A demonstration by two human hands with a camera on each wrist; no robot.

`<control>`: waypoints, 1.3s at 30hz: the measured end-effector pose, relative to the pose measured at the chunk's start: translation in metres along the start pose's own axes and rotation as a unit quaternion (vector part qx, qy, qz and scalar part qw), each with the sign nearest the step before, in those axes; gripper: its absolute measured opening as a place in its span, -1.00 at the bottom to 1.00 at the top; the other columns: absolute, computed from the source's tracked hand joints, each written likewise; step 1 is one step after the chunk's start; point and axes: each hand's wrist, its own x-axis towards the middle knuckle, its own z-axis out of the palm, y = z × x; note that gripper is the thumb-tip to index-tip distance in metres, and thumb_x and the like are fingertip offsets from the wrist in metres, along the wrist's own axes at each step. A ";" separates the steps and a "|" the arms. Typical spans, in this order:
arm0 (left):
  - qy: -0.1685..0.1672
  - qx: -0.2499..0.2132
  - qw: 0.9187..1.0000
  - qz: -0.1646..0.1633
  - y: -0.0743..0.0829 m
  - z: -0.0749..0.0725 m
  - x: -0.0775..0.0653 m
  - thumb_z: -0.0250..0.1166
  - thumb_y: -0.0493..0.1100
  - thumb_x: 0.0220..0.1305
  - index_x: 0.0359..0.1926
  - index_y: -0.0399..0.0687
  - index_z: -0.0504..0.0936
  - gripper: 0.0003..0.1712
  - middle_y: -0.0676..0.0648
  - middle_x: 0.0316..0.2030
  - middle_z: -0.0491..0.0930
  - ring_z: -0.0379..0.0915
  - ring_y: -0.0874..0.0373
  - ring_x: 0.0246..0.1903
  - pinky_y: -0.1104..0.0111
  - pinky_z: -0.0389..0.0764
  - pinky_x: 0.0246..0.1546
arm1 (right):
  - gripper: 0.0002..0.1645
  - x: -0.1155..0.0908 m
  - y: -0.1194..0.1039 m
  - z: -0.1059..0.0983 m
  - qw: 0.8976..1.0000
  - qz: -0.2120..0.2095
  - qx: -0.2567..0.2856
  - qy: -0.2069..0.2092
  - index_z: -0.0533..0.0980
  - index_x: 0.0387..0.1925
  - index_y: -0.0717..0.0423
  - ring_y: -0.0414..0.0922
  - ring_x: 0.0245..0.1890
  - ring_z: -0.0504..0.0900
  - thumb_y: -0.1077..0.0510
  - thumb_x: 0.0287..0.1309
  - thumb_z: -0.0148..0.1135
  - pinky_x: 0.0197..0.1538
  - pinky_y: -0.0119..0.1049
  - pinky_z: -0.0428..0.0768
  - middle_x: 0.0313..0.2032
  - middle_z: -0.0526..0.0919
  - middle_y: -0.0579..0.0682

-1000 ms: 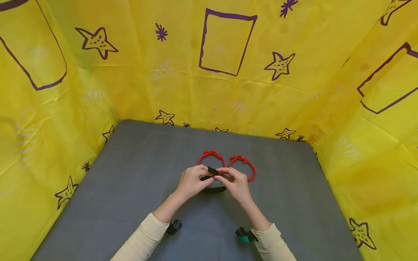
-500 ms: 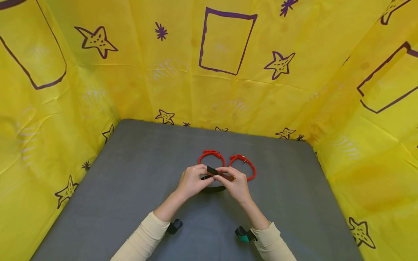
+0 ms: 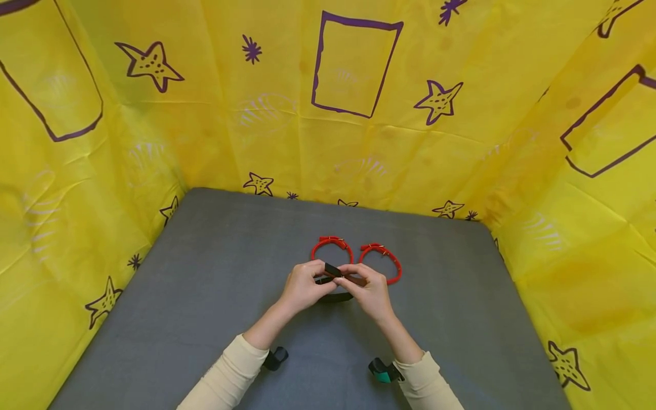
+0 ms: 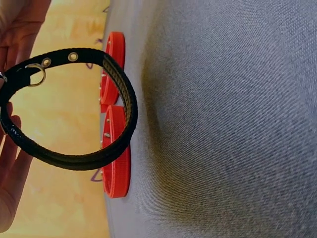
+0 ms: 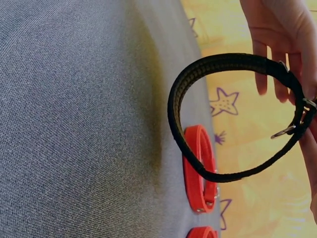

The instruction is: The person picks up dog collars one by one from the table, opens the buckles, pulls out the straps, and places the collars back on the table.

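A black dog collar (image 4: 79, 161), looped into a ring, hangs just above the table between both hands. It has metal eyelets, a D-ring and a buckle (image 5: 309, 103). My left hand (image 3: 303, 286) pinches one side of the collar's upper part, near a short black strap end that sticks up. The fingers of my right hand (image 3: 373, 291) pinch the same part from the other side, close to the buckle. In the head view the fingers partly hide where the strap meets the buckle. Behind the hands lie two red dog collars, the left one (image 3: 333, 240) and the right one (image 3: 396, 265), both looped.
The grey cloth-covered table (image 3: 230, 245) extends around the hands. Yellow fabric walls (image 3: 215, 136) with purple drawings enclose its back and sides. A dark band (image 3: 277, 359) sits at the left wrist and another dark band (image 3: 383, 370) at the right.
Both hands stay almost in place. The short black strap end between the fingertips has shifted very slightly to the left. The red collars have not moved.
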 end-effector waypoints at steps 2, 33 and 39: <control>0.004 -0.011 1.000 0.007 -0.001 0.001 0.000 0.48 -0.24 -0.06 -0.50 0.00 0.74 -0.93 0.10 -0.40 0.67 0.63 0.10 -0.40 0.41 0.55 -0.45 | -0.75 0.000 0.000 0.000 1.000 0.001 0.001 0.001 0.65 -0.22 0.36 -0.09 -0.21 0.69 0.45 -0.03 0.42 -0.19 -0.02 0.68 -0.26 0.69 0.17; 0.039 -0.096 0.994 0.040 -0.007 0.012 -0.004 0.45 -0.34 -0.08 -0.42 -0.06 0.76 -0.86 0.09 -0.40 0.68 0.60 0.22 -0.33 0.41 0.59 -0.31 | -0.78 -0.003 0.002 0.003 0.996 0.058 0.060 0.029 0.62 -0.21 0.43 -0.22 -0.22 0.68 0.46 0.04 0.37 -0.21 -0.29 0.69 -0.25 0.67 0.22; 0.042 -0.102 0.993 0.043 -0.008 0.011 -0.004 0.45 -0.35 -0.09 -0.42 -0.05 0.76 -0.84 0.09 -0.40 0.68 0.61 0.21 -0.33 0.41 0.59 -0.31 | -0.78 -0.003 0.003 0.004 0.996 0.056 0.060 0.028 0.61 -0.21 0.44 -0.23 -0.21 0.68 0.46 0.04 0.36 -0.22 -0.31 0.68 -0.24 0.68 0.23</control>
